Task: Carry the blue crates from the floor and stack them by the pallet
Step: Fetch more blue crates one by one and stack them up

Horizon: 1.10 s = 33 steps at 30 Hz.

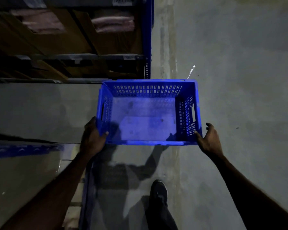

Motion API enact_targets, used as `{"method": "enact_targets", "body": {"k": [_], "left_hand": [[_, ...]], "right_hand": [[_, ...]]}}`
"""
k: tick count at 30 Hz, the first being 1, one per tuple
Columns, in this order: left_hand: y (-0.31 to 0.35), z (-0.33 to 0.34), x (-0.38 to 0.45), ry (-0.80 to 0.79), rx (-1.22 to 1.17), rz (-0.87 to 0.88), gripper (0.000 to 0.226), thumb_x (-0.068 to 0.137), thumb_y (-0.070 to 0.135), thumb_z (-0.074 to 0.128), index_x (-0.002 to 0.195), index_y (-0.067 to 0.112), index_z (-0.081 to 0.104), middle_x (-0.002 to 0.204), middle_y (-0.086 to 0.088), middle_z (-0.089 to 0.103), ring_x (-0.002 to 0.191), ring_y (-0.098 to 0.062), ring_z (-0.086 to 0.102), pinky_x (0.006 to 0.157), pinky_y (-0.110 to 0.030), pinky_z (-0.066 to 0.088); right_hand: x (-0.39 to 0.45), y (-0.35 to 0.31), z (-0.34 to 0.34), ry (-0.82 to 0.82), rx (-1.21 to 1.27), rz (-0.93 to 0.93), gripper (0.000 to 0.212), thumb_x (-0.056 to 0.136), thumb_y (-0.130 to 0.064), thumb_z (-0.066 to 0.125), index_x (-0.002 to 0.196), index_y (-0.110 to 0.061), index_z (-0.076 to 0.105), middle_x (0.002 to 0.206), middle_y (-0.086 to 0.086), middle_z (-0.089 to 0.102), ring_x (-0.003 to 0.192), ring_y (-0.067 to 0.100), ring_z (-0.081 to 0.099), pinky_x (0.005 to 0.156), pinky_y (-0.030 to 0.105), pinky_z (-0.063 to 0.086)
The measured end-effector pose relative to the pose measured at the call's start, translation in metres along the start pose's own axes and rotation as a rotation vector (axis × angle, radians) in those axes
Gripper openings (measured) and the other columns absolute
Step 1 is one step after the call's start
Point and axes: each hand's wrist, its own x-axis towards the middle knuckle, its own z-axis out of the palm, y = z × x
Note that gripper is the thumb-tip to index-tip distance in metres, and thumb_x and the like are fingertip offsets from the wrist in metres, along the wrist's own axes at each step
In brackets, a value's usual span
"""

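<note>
Head view: an empty crate (148, 113) is gripped at its near corners by the left hand (91, 138) and right hand (209, 141), frame centre, above the floor (239, 80) — carrying is judged underway, stacking not yet done.

We see one blue crate (148, 113), a rectangular plastic box with slotted, vented walls, a handle cutout in each short side and a solid, scuffed floor. It is empty and upright, open side up, held level above the concrete, its long sides running left to right across our view.
</note>
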Motion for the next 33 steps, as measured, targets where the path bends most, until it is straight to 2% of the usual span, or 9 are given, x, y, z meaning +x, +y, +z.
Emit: {"method": "enact_targets", "body": {"k": [2,5,7,11,15,17,24,33], "left_hand": [[-0.007,-0.007,-0.032,-0.054,-0.001,0.049,0.085,0.073,0.044,0.072,0.147,0.019,0.038,0.139,-0.014,0.055,0.126,-0.034,0.056,0.105,-0.045,0.048],[-0.003,-0.022,-0.106,-0.105,-0.007,0.110,0.088,0.082,0.028,0.075,0.154,0.009,0.029,0.152,-0.020,0.041,0.141,-0.034,0.040,0.117,-0.045,0.034],[-0.005,-0.028,-0.152,-0.133,-0.020,0.148,0.094,0.082,0.038,0.072,0.157,0.010,0.022,0.157,-0.020,0.035,0.146,-0.036,0.034,0.119,-0.050,0.030],[-0.022,-0.054,-0.244,-0.129,0.042,0.210,0.094,0.080,0.064,0.051,0.157,0.020,0.019,0.155,-0.014,0.038,0.141,-0.035,0.040,0.113,-0.053,0.036],[-0.021,-0.103,-0.352,-0.137,-0.056,0.250,0.083,0.093,0.045,0.063,0.159,0.017,0.021,0.160,-0.010,0.030,0.145,-0.028,0.034,0.117,-0.041,0.031],[-0.029,-0.123,-0.398,-0.149,-0.084,0.283,0.079,0.095,0.041,0.062,0.158,0.017,0.021,0.162,-0.008,0.028,0.147,-0.026,0.030,0.116,-0.036,0.028],[-0.087,-0.183,-0.538,-0.185,-0.181,0.463,0.073,0.097,0.045,0.059,0.157,0.024,0.022,0.161,0.001,0.028,0.149,-0.016,0.028,0.118,-0.032,0.027],[-0.108,-0.215,-0.635,-0.152,-0.165,0.569,0.069,0.097,0.048,0.057,0.155,0.025,0.027,0.157,0.001,0.035,0.144,-0.017,0.034,0.114,-0.029,0.030]], "right_hand": [[-0.036,0.001,-0.014,-0.011,-0.005,-0.004,0.077,0.092,-0.045,0.065,0.151,-0.005,0.034,0.148,0.024,0.046,0.131,0.039,0.050,0.102,0.047,0.044],[-0.096,0.002,-0.037,-0.018,0.013,0.026,0.073,0.093,-0.042,0.066,0.150,-0.006,0.036,0.149,0.023,0.046,0.132,0.037,0.050,0.104,0.045,0.042],[-0.136,0.004,-0.049,-0.013,0.039,0.036,0.072,0.093,-0.041,0.066,0.149,-0.007,0.037,0.149,0.022,0.047,0.134,0.036,0.048,0.106,0.044,0.040],[-0.231,-0.004,-0.077,0.006,0.065,0.027,0.071,0.093,-0.041,0.066,0.149,-0.007,0.037,0.148,0.020,0.048,0.133,0.035,0.049,0.105,0.042,0.040],[-0.329,-0.009,-0.101,0.033,0.085,-0.037,0.069,0.093,-0.039,0.067,0.149,-0.008,0.039,0.149,0.018,0.049,0.134,0.034,0.049,0.106,0.042,0.040],[-0.379,-0.009,-0.112,0.058,0.106,-0.046,0.069,0.092,-0.038,0.068,0.148,-0.009,0.040,0.149,0.015,0.050,0.135,0.033,0.049,0.107,0.043,0.041],[-0.571,0.015,-0.136,0.108,0.176,-0.100,0.068,0.092,-0.043,0.067,0.148,-0.015,0.041,0.150,0.010,0.050,0.135,0.029,0.050,0.107,0.046,0.044],[-0.738,0.065,-0.156,0.212,0.272,-0.059,0.066,0.094,-0.044,0.064,0.150,-0.018,0.040,0.152,0.006,0.048,0.137,0.027,0.048,0.104,0.042,0.043]]}}
